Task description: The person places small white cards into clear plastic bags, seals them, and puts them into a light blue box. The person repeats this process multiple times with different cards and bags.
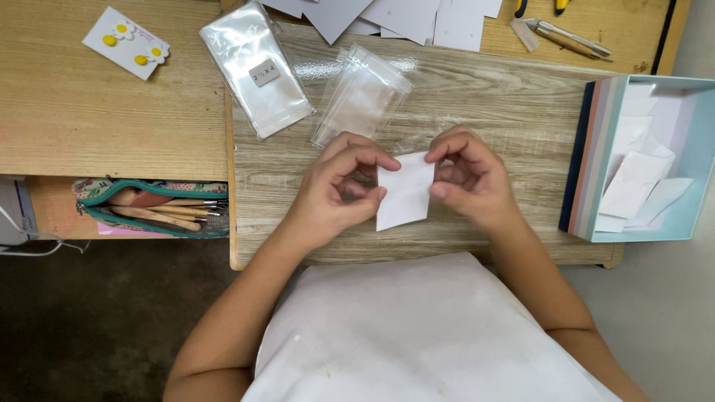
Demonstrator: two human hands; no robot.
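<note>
Wooden table (514, 112) bearing clear bags (257, 67), white cards (402, 16), blue box (644, 160).

A home craft desk: clear bags (257, 67), earring card (126, 42), tool pouch (153, 207).

A pale blue box (704, 160) of white slips, an open pencil case (149, 208), an earring card (126, 42).

The left hand (339, 186) covers the left edge of the white card (406, 191), and the right hand (469, 179) covers its right edge. Above the card, the grey sheets (387, 16) and yellow-handled tool (538, 7) are cut off by the top edge. Right of it, the box (596, 160) hides part of its papers.
</note>
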